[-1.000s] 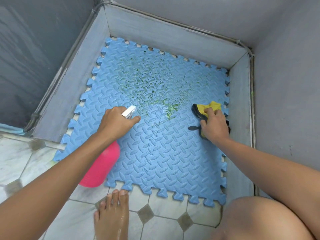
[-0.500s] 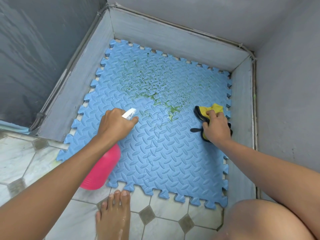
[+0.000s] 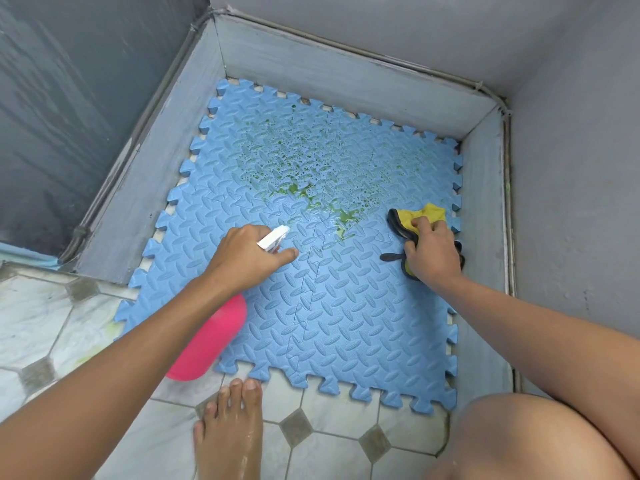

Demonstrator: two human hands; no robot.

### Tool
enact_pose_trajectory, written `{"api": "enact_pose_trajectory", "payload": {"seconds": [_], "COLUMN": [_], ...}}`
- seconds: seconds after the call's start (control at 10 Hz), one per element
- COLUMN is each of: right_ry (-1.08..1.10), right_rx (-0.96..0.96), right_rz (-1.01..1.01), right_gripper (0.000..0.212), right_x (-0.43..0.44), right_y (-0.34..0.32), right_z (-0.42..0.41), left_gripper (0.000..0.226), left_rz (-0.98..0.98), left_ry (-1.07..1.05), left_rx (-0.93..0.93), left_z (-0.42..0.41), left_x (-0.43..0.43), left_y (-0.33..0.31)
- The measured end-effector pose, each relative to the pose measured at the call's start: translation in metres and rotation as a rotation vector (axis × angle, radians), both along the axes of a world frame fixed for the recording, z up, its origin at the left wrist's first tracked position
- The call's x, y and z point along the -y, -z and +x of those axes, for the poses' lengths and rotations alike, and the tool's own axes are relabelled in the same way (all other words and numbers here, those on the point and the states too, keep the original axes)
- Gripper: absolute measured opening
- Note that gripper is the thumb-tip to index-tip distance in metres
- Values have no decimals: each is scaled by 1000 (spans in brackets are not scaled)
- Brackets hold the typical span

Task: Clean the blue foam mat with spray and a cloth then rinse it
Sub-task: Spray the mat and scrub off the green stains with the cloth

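Blue foam mat (image 3: 346, 306) flat in grey walled corner, green droplets on far half. Left hand (image 3: 247, 258) grips pink spray bottle (image 3: 207, 341), white nozzle aimed at the mat. Right hand (image 3: 431, 252) presses yellow-black cloth (image 3: 420, 216) onto mat near right edge. Bare foot (image 3: 230, 431) on tiled floor (image 3: 41, 323).

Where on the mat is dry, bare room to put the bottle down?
The near half of the blue foam mat, between the left hand and right hand, is bare. The far half carries green droplets. The right edge is crowded by the yellow cloth.
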State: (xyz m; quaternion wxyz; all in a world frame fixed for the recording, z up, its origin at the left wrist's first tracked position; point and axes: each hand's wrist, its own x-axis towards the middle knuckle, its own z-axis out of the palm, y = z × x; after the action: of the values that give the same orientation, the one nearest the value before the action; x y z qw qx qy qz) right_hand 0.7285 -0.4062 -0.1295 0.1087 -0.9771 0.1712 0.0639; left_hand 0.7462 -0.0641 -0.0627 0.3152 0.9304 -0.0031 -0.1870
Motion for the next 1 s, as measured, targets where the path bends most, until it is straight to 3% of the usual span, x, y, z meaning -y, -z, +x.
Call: {"api": "enact_pose_trajectory", "payload": {"seconds": [0.2,0.4,0.5,0.6,0.7,1.0], "right_ry": [3,8,5,-1,-1,-15], "right_rx": [6,-4,-3,0,-1,13], "right_rz": [-1,8,7,-2,-4,-17], "right_gripper": [43,43,43,43,43,42], "right_x": [-1,-1,-1,-1,-1,-1], "right_y": [-1,-1,-1,-1,-1,0], "right_z": [0,-1,-1,-1,-1,-2], "left_gripper": [56,50,57,60,54,54], "left_rz": [36,-7,-27,-85,-152,-150], "left_ry": [-107,-59,-104,-63,113,105], "left_rx": [94,110,130,144,102,120], "left_z": [6,15,16,12,11,6], "left_x": [-3,0,1,3,5,8], "left_y": [-7,-5,-10,-12,-9,-7]}}
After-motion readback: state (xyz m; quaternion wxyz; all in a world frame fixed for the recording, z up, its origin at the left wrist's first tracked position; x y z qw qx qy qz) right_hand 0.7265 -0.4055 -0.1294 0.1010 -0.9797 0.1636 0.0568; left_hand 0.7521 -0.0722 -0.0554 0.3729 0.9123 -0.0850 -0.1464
